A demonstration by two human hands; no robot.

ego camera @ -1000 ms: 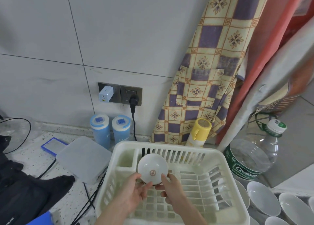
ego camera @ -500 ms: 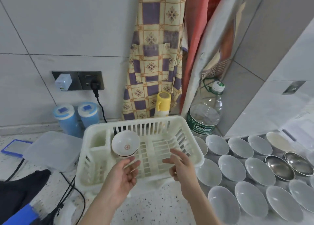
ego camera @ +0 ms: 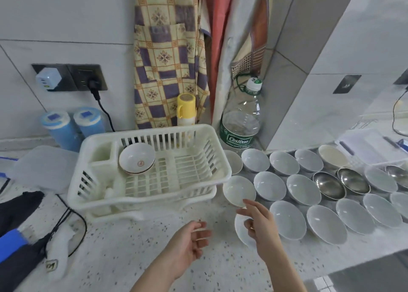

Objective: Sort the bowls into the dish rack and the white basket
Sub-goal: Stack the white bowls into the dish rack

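Reaching over the counter (ego camera: 154,258), the right hand (ego camera: 261,224) is seen with its fingers (ego camera: 245,212) loosely spread and nothing gripped; the fingertips hover at the near rim of a white bowl (ego camera: 238,190) that stands just beside the right end of the dish rack (ego camera: 152,194), though whether it is actually touched cannot be told. A second white bowl (ego camera: 242,232) is partly hidden beneath that hand. The left hand (ego camera: 191,245) is held palm-up above the counter's near middle, fingers relaxed and slightly curled, with nothing in it.

One small bowl with a red mark (ego camera: 136,160) is already propped in the rack, against its back left part beside the cutlery compartment. That appears to be the only bowl sorted so far.

Nearly everything is judged to be left: rows of white bowls (ego camera: 303,189) are spread along the right side of the counter, with a cream bowl (ego camera: 332,157) and some steel bowls (ego camera: 329,184) toward the far right. No separate white basket can be made out apart from the rack. The task is judged to be at its very start, and the bowl by the right fingertips seems the next candidate.
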